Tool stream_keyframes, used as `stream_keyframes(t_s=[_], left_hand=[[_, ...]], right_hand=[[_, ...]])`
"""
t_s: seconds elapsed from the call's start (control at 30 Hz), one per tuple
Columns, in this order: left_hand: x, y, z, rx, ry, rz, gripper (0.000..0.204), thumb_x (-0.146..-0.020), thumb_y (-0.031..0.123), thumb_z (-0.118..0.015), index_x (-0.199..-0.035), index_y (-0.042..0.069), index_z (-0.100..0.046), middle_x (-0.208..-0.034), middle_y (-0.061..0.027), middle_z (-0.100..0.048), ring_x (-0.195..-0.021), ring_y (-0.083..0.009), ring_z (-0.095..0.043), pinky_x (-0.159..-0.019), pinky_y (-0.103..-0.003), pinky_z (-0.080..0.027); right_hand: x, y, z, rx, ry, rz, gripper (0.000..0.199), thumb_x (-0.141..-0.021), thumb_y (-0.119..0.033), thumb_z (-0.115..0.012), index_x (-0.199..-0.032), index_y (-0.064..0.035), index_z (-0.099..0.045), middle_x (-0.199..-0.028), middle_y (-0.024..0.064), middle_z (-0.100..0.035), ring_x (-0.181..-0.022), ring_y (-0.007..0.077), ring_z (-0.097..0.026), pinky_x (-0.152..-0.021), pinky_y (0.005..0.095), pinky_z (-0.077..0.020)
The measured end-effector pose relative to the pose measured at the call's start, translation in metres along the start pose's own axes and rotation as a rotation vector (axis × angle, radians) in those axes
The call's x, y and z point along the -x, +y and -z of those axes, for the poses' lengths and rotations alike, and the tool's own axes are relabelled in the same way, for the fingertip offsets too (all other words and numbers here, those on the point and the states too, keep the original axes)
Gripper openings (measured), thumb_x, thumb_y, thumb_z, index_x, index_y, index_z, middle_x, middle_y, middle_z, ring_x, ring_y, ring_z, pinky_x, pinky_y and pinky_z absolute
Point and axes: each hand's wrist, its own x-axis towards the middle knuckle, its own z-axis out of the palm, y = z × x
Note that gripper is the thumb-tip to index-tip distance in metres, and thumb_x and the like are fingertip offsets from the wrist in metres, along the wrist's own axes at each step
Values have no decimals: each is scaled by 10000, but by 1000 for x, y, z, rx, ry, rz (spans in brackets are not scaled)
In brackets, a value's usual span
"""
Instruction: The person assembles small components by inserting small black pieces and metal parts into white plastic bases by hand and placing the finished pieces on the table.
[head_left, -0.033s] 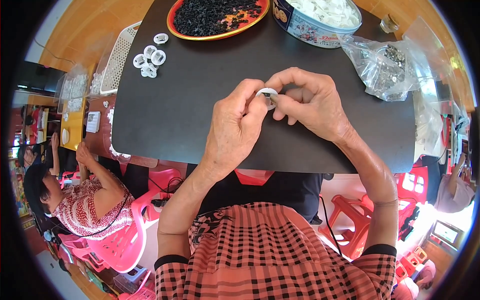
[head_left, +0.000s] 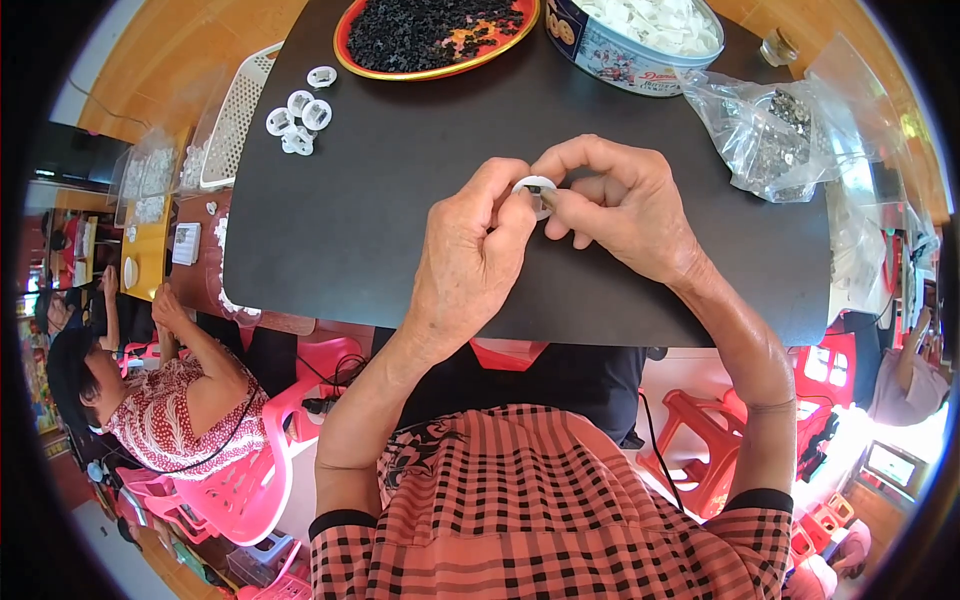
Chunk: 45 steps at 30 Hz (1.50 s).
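Above the dark table [head_left: 380, 240], a small round white plastic part [head_left: 522, 184] with a dark piece at its middle is held between both hands. My left hand [head_left: 468, 245] pinches its left side with thumb and forefinger. The thumb and forefinger of my right hand [head_left: 628, 212] close on its right side, the other fingers curled beneath. My fingertips hide much of the part. Similar white round parts [head_left: 316, 115] with dark and metallic middles lie in a loose group at the table's left, one of them [head_left: 321, 77] a little apart.
At the far side are a red tray [head_left: 345, 62] of small black pieces and a round tin [head_left: 630, 78] of white pieces. A clear bag [head_left: 735, 150] of metal bits and a small jar [head_left: 779, 47] stand right. Left are a white basket [head_left: 232, 135] and a seated person [head_left: 185, 410].
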Motion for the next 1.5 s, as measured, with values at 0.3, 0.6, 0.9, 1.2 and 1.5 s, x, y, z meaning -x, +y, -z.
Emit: stream_keyframes(t_s=[0.3, 0.6, 0.9, 1.2, 1.5], left_hand=[[-1, 1, -7, -37, 76, -89, 112, -935, 91, -485, -946, -4, -543, -568, -25, -410, -529, -64, -367, -465, -262, -328], [-3, -1, -9, -96, 84, -118, 72, -917, 46, -482, -941, 0, -532, -561, -64, -445, -505, -82, -409, -460, -278, -353], [-3, 1, -8, -21, 69, -18, 103, -924, 63, -492, -959, -2, -563, -701, 20, -507, -614, -34, -391, -530, -209, -341], [-6, 3, -13, -48, 88, 11, 81, -912, 54, -506, -936, 1, -562, -704, 10, -517, -621, -39, -403, -547, -217, -354], [-15, -3, -14, -31, 89, 10, 100, -917, 61, -487, -937, 4, -567, -724, -7, -563, -659, -57, -500, -600, -225, -432]], right_hand=[[-2, 9, 1, 41, 19, 57, 131, -812, 1, -618, -942, 21, -608, -826, 31, -632, -671, 60, -623, -582, 195, -499], [-3, 9, 1, 11, 21, 45, 107, -846, -9, -616, -947, 27, -604, -779, 47, -645, -684, 66, -622, -619, 209, -525], [-4, 8, 2, -12, 18, 30, 97, -868, -33, -629, -935, 36, -619, -824, 51, -643, -714, 82, -634, -645, 223, -548], [-6, 14, 3, -45, 51, 28, 75, -860, -12, -614, -908, 43, -626, -813, 46, -640, -701, 85, -627, -646, 227, -547], [-12, 12, 5, -5, 75, 44, 76, -871, -26, -601, -900, 44, -608, -799, 53, -642, -683, 81, -614, -628, 225, -530]])
